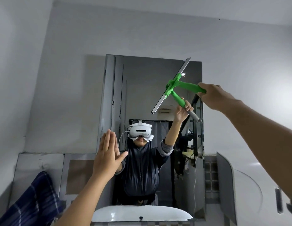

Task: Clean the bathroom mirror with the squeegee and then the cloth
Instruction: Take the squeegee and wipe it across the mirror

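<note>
The tall mirror point(142, 88) hangs upright on the grey wall point(60, 79), with bare glass left of and below the tool. A blue checked cloth point(32, 198) lies at the lower left, well apart from the mirror. The green squeegee point(187, 86) sits in the mirror's upper right. Its blade slants from near the top edge down-left, and its handle points right into the gripping right hand point(212, 95). The left hand point(107, 154) is raised flat with straight fingers at the mirror's left edge.

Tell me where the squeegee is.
Head view, upper right: the green squeegee is held by the right hand, blade at the top right of the mirror.
</note>
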